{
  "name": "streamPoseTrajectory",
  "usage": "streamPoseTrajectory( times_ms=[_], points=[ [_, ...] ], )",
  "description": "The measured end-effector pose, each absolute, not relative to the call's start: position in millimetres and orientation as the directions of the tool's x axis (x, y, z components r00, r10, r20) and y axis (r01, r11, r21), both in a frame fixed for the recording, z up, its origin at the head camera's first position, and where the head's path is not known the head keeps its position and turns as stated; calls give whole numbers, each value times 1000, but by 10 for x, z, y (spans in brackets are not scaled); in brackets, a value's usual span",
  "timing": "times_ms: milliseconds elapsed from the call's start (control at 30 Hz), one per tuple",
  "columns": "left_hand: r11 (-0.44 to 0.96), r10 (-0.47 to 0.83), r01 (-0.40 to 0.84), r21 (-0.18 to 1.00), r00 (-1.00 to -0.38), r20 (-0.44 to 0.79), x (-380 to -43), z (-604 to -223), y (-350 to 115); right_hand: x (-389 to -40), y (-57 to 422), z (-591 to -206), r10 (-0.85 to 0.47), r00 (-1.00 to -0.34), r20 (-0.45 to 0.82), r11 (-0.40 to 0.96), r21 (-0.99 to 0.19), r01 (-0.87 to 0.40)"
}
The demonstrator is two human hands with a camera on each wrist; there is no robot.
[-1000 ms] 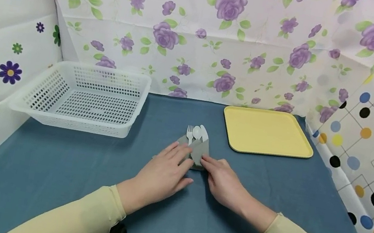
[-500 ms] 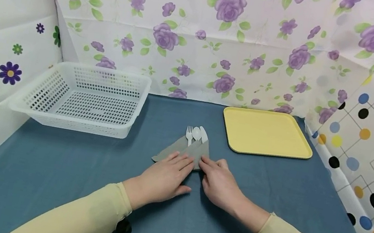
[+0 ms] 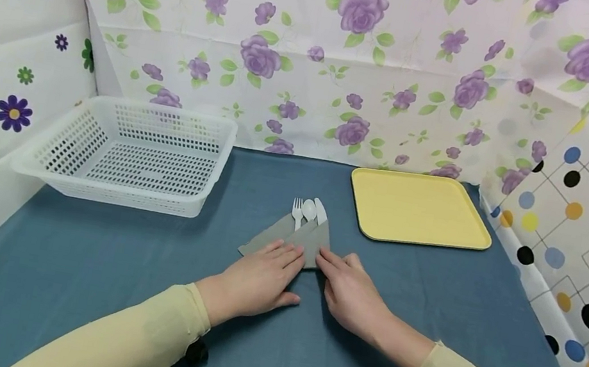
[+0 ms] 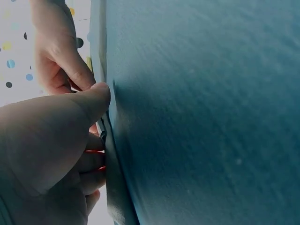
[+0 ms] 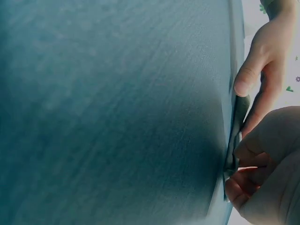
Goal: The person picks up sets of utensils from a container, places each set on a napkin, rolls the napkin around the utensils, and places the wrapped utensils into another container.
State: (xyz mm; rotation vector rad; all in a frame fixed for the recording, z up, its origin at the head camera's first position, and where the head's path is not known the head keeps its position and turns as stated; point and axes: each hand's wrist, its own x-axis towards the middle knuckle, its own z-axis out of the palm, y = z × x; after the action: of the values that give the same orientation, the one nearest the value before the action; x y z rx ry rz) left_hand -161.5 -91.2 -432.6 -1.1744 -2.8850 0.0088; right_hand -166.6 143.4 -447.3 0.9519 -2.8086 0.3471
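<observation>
A grey napkin (image 3: 275, 235), folded into a pointed wrap, lies on the blue cloth in the middle of the table. From its top stick a white fork (image 3: 297, 211), a white spoon (image 3: 309, 209) and a white knife (image 3: 320, 210), side by side; their lower parts are hidden in the folds. My left hand (image 3: 259, 279) lies with straight fingers on the napkin's lower part, its thumb out to the side on the cloth. At the lower right edge, my right hand (image 3: 354, 295) pinches the napkin, its other fingers curled; the right wrist view shows this edge (image 5: 231, 161) by the thumb.
Back left stands a white perforated basket (image 3: 196, 209). A yellow tray (image 3: 421, 211) lies at the back right. Flowered and dotted sheets (image 3: 316, 51) hang behind and beside the blue-covered table (image 3: 110, 269).
My left hand has slid down towards me and flattened over the napkin's lower part, uncovering its left corner. My right hand has stayed at the right edge with only a slight shift.
</observation>
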Motion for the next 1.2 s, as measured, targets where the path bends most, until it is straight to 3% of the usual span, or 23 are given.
streamPoseTrajectory(
  times_ms=[200,700,1000,1200],
  points=[
    [716,698,697,-42,-716,12,-1622,-4293,-885,-1633,1588,-4483,-623,-742,248,729,-160,-665],
    [708,702,701,-82,-711,-17,-1641,-4294,-901,-1663,1769,-4481,-735,-643,217,665,46,-745],
    [703,708,708,-69,-706,-22,-1639,-4343,-907,-1754,1766,-4470,-795,-589,144,590,-34,-806],
    [712,698,699,-64,-715,-48,-1645,-4338,-902,-1769,1847,-4484,-805,-586,88,582,-72,-810]
  ],
)
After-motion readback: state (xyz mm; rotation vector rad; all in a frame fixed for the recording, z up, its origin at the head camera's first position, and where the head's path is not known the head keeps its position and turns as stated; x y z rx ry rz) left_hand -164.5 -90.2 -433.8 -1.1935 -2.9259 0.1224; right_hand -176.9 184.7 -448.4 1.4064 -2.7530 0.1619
